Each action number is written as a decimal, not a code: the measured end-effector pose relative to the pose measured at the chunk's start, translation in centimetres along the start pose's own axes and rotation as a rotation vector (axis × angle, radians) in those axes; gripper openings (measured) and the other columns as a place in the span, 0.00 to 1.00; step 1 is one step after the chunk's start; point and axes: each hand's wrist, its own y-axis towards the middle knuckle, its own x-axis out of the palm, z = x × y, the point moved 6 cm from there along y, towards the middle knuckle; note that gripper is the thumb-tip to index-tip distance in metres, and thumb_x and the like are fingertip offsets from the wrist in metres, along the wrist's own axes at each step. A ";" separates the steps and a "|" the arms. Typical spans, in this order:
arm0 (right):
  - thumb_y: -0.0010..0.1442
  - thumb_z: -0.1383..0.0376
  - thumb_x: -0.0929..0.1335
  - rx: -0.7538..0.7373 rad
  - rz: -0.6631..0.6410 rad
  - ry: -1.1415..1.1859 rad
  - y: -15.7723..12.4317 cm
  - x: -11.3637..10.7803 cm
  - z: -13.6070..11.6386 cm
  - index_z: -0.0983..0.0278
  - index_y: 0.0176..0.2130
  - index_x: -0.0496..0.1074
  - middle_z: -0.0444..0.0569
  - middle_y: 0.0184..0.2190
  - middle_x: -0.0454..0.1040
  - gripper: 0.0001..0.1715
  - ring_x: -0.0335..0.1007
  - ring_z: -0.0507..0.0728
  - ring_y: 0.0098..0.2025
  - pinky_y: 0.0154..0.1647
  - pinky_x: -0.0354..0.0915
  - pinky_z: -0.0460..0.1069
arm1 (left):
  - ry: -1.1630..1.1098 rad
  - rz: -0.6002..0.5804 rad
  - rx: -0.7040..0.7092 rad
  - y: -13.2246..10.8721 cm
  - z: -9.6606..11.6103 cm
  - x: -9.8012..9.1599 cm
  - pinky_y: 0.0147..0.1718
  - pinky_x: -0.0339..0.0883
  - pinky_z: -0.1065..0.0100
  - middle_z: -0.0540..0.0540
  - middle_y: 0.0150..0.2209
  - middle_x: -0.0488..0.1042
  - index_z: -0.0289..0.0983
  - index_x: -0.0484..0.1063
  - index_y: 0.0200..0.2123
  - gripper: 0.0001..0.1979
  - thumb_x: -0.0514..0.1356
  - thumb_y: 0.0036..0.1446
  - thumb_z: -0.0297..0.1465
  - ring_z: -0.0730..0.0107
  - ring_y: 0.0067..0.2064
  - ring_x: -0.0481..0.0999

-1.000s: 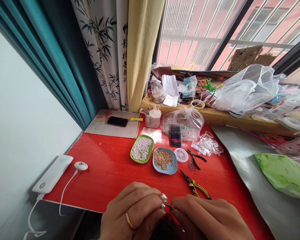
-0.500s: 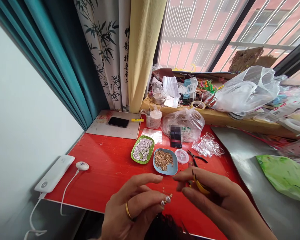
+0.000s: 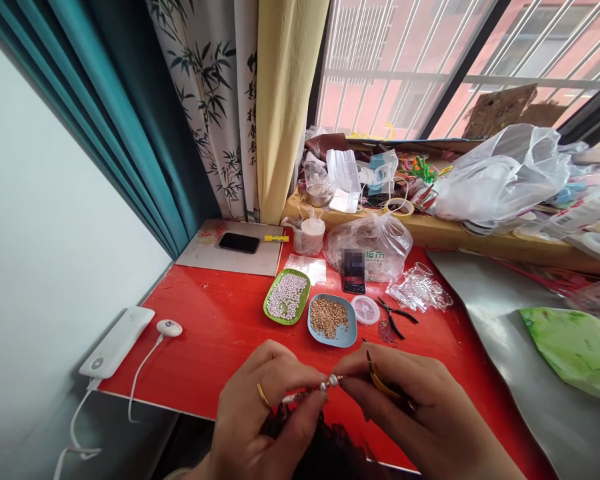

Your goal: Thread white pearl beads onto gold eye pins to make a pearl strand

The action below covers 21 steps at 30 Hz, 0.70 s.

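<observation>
My left hand, with a gold ring, is closed in a pinch on a short beaded strand of pearly and small gold beads. Thumb and forefinger of my right hand meet the strand's other end. Tucked in the same right hand are small yellow thread snips, their dark tips pointing up. Beyond the hands lie a blue tray of gold beads and a green tray of pearly beads.
Black-handled pliers and a clear round spool lie right of the trays. Behind are a phone, a plastic bag and clear packets. A power bank and a white corded device sit at left.
My right hand has moved left and its fingertips now meet the strand at my left hand. My left forefinger has come down from its raised position onto the strand.
</observation>
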 end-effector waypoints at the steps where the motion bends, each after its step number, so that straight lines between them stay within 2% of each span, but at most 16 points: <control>1: 0.60 0.71 0.64 -0.047 0.022 -0.030 -0.1 -0.2 -0.3 0.61 0.34 0.70 0.40 0.25 0.75 0.07 0.69 0.46 0.25 0.25 0.63 0.39 | -0.038 0.006 -0.050 -0.1 -0.3 0.1 0.28 0.67 0.71 0.50 0.29 0.74 0.39 0.71 0.37 0.10 0.58 0.54 0.20 0.72 0.30 0.71; 6: 0.60 0.74 0.63 -0.262 0.125 -0.328 -1.2 -0.6 -2.1 0.62 0.39 0.68 0.44 0.27 0.74 0.10 0.68 0.49 0.26 0.26 0.64 0.43 | -0.176 0.024 -0.304 -0.7 -1.7 1.0 0.20 0.62 0.76 0.55 0.22 0.70 0.41 0.73 0.32 0.06 0.59 0.55 0.24 0.78 0.22 0.66; 10: 0.62 0.71 0.60 -0.392 0.127 -0.469 -0.9 -0.7 -2.9 0.65 0.41 0.68 0.45 0.25 0.72 0.10 0.66 0.51 0.24 0.22 0.61 0.45 | -0.132 0.002 -0.397 -0.6 -2.2 1.0 0.21 0.62 0.76 0.53 0.23 0.72 0.39 0.75 0.31 0.03 0.61 0.54 0.27 0.78 0.22 0.66; 15: 0.61 0.71 0.63 -0.278 0.106 -0.357 0.9 -2.0 -1.4 0.64 0.35 0.71 0.44 0.25 0.72 0.08 0.68 0.48 0.24 0.23 0.62 0.43 | -0.345 -0.118 -0.631 -0.6 -3.2 1.2 0.24 0.64 0.73 0.49 0.25 0.76 0.38 0.76 0.37 0.08 0.61 0.53 0.31 0.74 0.24 0.69; 18: 0.61 0.71 0.63 -0.233 0.074 -0.285 1.3 -2.3 -0.9 0.62 0.36 0.72 0.43 0.24 0.72 0.08 0.69 0.49 0.25 0.24 0.63 0.43 | -0.466 -0.180 -0.726 -0.9 -3.5 1.5 0.19 0.55 0.73 0.50 0.20 0.72 0.37 0.75 0.41 0.12 0.55 0.58 0.35 0.77 0.18 0.60; 21: 0.61 0.71 0.62 -0.239 0.067 -0.229 1.4 -2.4 -1.0 0.62 0.36 0.72 0.43 0.24 0.72 0.10 0.69 0.49 0.25 0.25 0.63 0.43 | -0.551 -0.218 -0.823 -1.4 -3.9 1.8 0.17 0.46 0.73 0.52 0.18 0.70 0.37 0.74 0.45 0.15 0.54 0.59 0.38 0.79 0.17 0.53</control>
